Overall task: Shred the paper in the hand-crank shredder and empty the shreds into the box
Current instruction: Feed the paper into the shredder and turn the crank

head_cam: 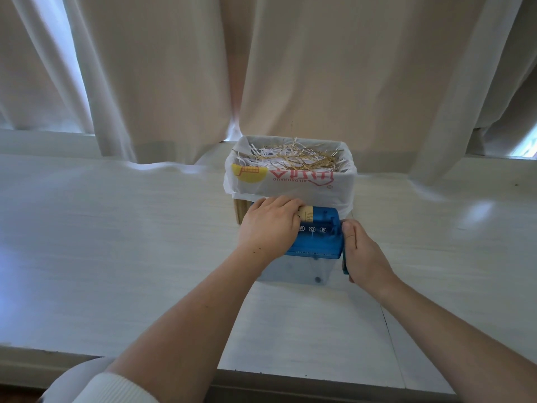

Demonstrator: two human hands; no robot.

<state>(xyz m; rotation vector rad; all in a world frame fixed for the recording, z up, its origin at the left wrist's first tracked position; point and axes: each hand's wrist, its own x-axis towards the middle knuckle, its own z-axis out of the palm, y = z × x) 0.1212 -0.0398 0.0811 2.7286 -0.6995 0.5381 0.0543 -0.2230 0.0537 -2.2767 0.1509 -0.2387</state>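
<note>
1. Right hand (361,251), at centre right of the frame, is closed around the blue crank handle (345,258) on the right side of the hand-crank shredder (315,242); the thumb lies along the top edge of the shredder's lid.
2. Left hand (268,225), at frame centre, rests palm-down on the left half of the shredder lid. Its fingers curl over a piece of tan paper (306,218) at the feed slot; whether they pinch the paper or only press on it cannot be told.
3. Only a short section of paper shows beyond the fingertips, lying on the blue lid near its far edge.
4. Shredder construction: blue top unit with white pictograms, seated on a translucent bin (293,271). Bin contents cannot be made out.
5. Shredder position: on the white table (116,242), just in front of the box (241,212) and touching or nearly touching its liner.
6. Box position: slightly above frame centre, lined with a white plastic bag (290,181) bearing a yellow and red printed logo. A wooden corner of the box shows below the bag at left.
7. Box contents: white and tan paper shreds (293,158), heaped to about rim level.
8. Background: beige curtains (174,68) hang behind the table across the upper frame.
9. A white sleeve (116,388) shows at the lower left edge.
</note>
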